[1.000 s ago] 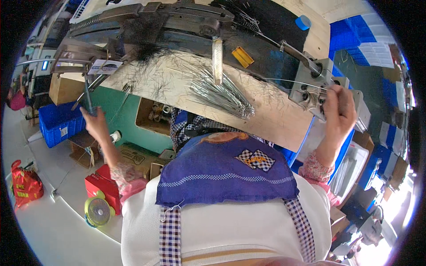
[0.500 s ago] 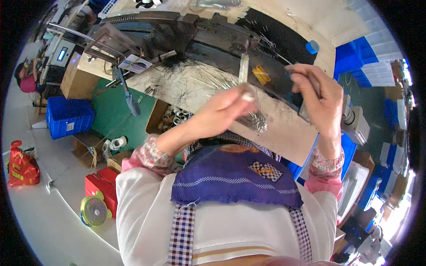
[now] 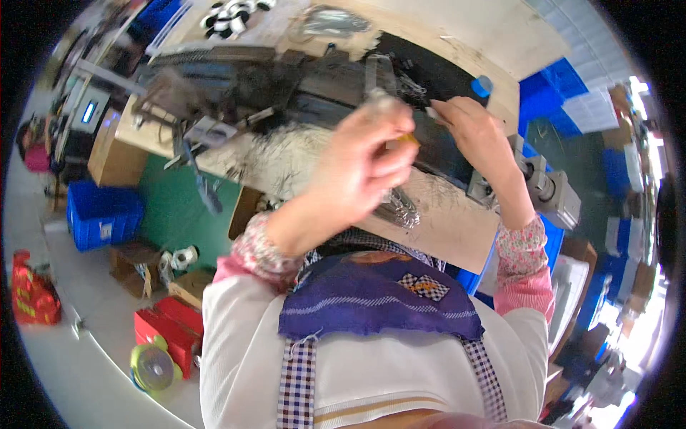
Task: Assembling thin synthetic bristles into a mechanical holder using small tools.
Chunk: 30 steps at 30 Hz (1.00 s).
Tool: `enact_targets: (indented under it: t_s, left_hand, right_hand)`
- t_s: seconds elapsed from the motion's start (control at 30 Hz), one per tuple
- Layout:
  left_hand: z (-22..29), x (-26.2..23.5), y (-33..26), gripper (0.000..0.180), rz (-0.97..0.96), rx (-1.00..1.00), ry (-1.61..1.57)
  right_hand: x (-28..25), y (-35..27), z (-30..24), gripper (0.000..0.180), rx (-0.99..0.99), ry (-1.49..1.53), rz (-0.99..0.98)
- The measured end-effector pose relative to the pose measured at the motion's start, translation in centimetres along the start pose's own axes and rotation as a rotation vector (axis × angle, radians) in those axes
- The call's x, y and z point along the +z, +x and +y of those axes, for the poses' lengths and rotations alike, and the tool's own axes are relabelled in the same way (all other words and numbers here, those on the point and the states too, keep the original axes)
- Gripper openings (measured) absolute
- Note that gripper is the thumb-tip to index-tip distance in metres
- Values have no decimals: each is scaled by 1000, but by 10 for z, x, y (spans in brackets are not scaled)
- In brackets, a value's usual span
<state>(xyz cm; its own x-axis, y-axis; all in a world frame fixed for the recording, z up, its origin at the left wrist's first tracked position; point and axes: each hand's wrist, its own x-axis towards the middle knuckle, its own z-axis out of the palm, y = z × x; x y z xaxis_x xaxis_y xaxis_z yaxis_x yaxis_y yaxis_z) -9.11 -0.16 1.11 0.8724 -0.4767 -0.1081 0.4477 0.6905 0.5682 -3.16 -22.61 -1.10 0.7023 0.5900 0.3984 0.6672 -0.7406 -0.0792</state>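
My left hand (image 3: 361,161) is raised over the near edge of the bench, smeared by motion, its fingers curled together. Whatever sits at its blurred fingertips is too unclear to name. Further right, my right hand (image 3: 475,132) reaches over the dark metal machine (image 3: 325,89) with thumb and fingers pinched; a small pale bit shows at their tips. A bundle of thin shiny metal pins (image 3: 404,213) lies on the wooden bench (image 3: 446,225) below my left hand. Behind that hand, a yellow piece is mostly hidden. An upright metal bar (image 3: 379,71) stands just beyond it.
A blue round cap (image 3: 481,86) sits on the black mat at the far right. Clear plastic bags (image 3: 332,23) and black-and-white rolls (image 3: 232,18) lie at the back. A grey device (image 3: 554,196) is beside my right forearm. Blue crates (image 3: 106,214) stand on the floor.
My left hand has lifted and moved away from me, over the machine's front. My right hand has shifted left, its fingers stretched further forward. The whole view has tilted slightly.
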Motion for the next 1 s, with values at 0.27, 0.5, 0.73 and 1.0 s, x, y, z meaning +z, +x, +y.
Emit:
enact_targets:
  t_s: [0.27, 0.5, 0.73, 1.0]
  left_hand:
    - [27, -82, -48, 25, 151, 340, 372]
    - [-38, -40, 72, 25, -283, 206, 1524]
    - [-29, -38, 115, 27, -197, 331, 1798]
    - [13, -40, 74, 19, 65, 1104, 2125]
  right_hand:
    - [2, -2, -6, 16, 78, 87, 88]
    - [21, 41, 45, 19, 137, -17, -47]
    - [-12, -6, 33, 19, 67, 282, -80]
    - [21, 30, 21, 17, -50, 480, 141]
